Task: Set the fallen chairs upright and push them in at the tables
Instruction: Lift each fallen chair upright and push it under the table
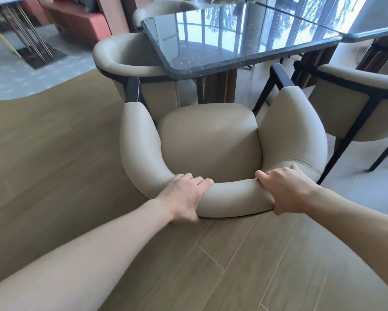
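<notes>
Upright beige armchair [211, 142], on its legs on the wood floor [233, 265], seat facing the dark glossy table [244, 41] and just short of its near edge, front of the seat not yet tucked under the top. Curved padded backrest nearest the camera, gripped at 2 places: left hand [184, 196] wrapped over the roll to the left of centre, fingers curled on top and thumb tucked beneath; right hand [285, 189] clamped over it to the right of centre, fingers curled across the top and thumb toward the seat. Both arms stretched forward. Step in hand, by the look of it: pushing in, the righting of this chair apparently done. Next move likely calls for an even shove from both hands straight toward the table, keeping the 2 dark front arm posts clear of the table edge and the seat lined up with the gap in front of the table's base. Left of the table, a second beige chair [130, 63] already tucked in, its side close to the pushed chair's left arm, so some risk of a bump there. Right of the table, a third beige chair [354, 104] standing upright. Beyond the table's far left corner, another chair back [166, 7], partly hidden. No fallen chair visible here.
</notes>
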Tool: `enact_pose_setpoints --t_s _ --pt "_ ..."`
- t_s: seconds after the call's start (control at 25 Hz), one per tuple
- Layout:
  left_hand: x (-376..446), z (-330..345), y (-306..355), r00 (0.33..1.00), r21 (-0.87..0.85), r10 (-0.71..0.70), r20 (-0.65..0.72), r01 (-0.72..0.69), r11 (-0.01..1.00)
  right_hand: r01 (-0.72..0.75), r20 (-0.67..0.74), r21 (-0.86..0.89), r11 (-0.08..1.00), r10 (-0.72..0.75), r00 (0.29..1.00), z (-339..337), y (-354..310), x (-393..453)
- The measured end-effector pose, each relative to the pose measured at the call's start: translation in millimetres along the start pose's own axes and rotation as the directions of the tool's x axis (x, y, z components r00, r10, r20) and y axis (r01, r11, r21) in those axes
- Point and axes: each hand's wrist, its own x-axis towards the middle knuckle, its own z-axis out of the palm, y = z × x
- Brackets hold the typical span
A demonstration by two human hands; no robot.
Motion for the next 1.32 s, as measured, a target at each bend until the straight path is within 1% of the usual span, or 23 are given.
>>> enact_pose_setpoints --t_s 0.08,0.2,0.32,0.48,0.68,0.84,0.96,1.04,1.2,1.32 --pt "-3.9 -1.2 -6.1 0.999 0.013 0.048 0.017 -0.048 0.999 0.01 0.006 -0.019 1.0 -0.01 1.0 0.7 -6.9 -5.9" --pt "-6.6 -4.9 -15.2 0.994 0.084 0.103 0.047 -0.107 0.991 0.01 0.048 -0.032 0.999 -0.009 0.999 -3.0 -19.2 -10.8" --pt "-5.0 -9.1 -19.8 0.986 0.122 0.139 0.087 -0.149 0.981 -0.019 0.06 -0.026 0.999 0.02 0.998 -14.0 -26.8 -11.0" --pt "-1.8 -21.0 -43.7 0.971 0.08 0.189 0.144 -0.202 0.976 -0.056 0.072 0.033 0.998 0.053 0.996 -20.2 -43.2 -15.3" --pt "-3.6 -19.7 -50.2 0.962 0.1 0.218 0.167 -0.236 0.967 -0.122 0.065 0.046 0.991 0.119 0.991 -15.6 -55.3 -21.7" --pt "12.2 -27.9 -57.5 0.97 -0.022 0.199 0.141 -0.198 0.98 -0.195 0.04 0.059 0.979 0.193 0.98 -14.0 -55.8 -18.1" --pt "32.2 -32.5 -62.4 0.981 -0.029 0.155 0.116 -0.152 0.988 -0.257 0.046 0.121 0.959 0.254 0.966 -15.4 -50.6 -1.8" --pt "44.1 -31.5 -64.5 0.987 0.0 0.13 0.093 -0.13 0.991 -0.271 0.008 0.148 0.951 0.273 0.962 -12.5 -43.4 11.4" --pt "66.3 -27.1 -65.5 0.999 0.012 0.05 0.009 -0.05 0.999 -0.236 -0.079 0.196 0.952 0.255 0.964 -7.3 -19.8 34.4" --pt "87.8 -33.2 -65.6 1.0 -0.024 0.0 0.012 0.001 1.0 -0.159 -0.105 0.241 0.957 0.189 0.976 -2.4 4.6 51.8"
